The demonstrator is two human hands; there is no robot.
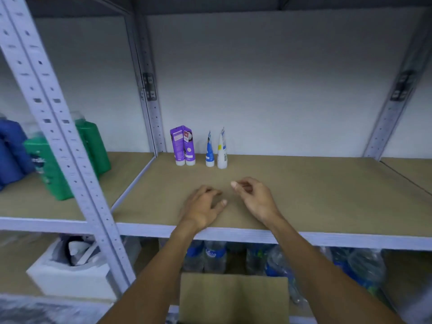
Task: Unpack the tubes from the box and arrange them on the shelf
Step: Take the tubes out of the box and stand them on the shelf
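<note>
The left hand (203, 206) and the right hand (255, 199) lie side by side over the near edge of the shelf (315, 197), fingers loosely curled, holding nothing. Beyond them, well apart at the far back, four tubes stand upright: two purple tubes (182, 146) touching, then a blue tube (209, 152) and a white tube (222, 152). The box (233, 298) sits near, below the forearms.
</note>
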